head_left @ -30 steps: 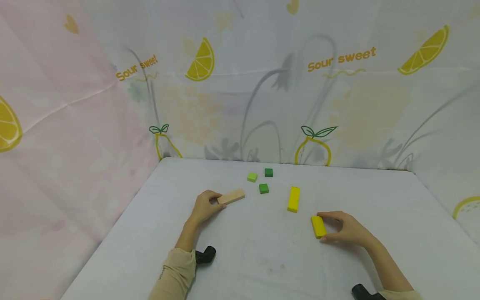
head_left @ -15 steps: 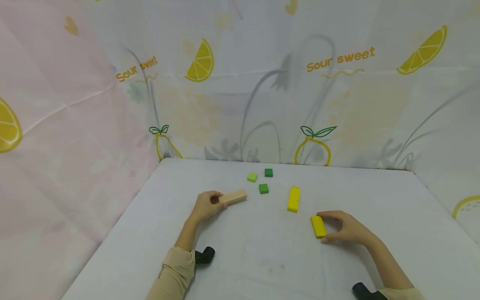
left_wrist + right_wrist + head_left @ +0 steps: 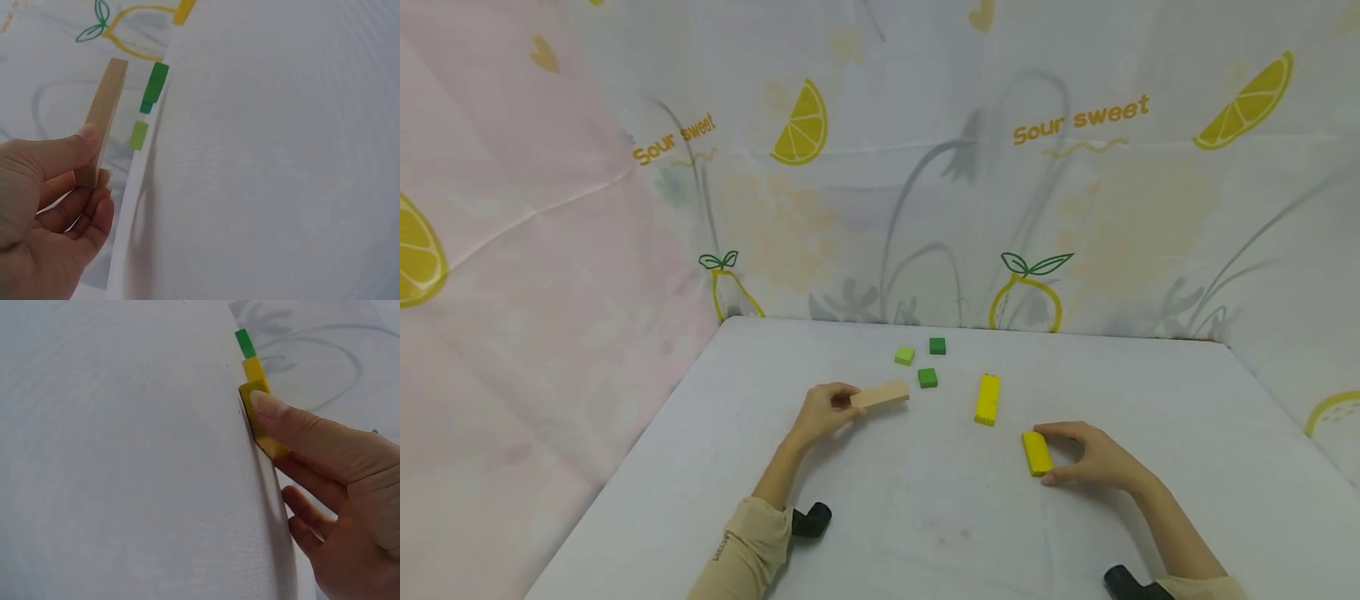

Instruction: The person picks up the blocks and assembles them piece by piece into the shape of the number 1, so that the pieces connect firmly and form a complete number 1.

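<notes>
In the head view the left hand [image 3: 822, 414] pinches one end of a plain wooden block [image 3: 882, 396]. The left wrist view shows this wooden block [image 3: 107, 103] between thumb and fingers, raised off the table. The right hand [image 3: 1093, 457] grips a short yellow block [image 3: 1037, 454] by its two ends, at the table's right side. Seen from the right wrist, the thumb lies over part of that yellow block [image 3: 255, 419]. A longer yellow block [image 3: 987, 399] lies on the table between the hands.
A light green block [image 3: 905, 356], a dark green block [image 3: 937, 346] and a mid-green block [image 3: 928, 377] lie toward the back of the white table [image 3: 925, 500]. A printed curtain [image 3: 880, 208] hangs behind the table.
The left hand has carried the wooden block to the right and slightly up, closer to the green blocks. The right hand and the short yellow block have hardly moved.
</notes>
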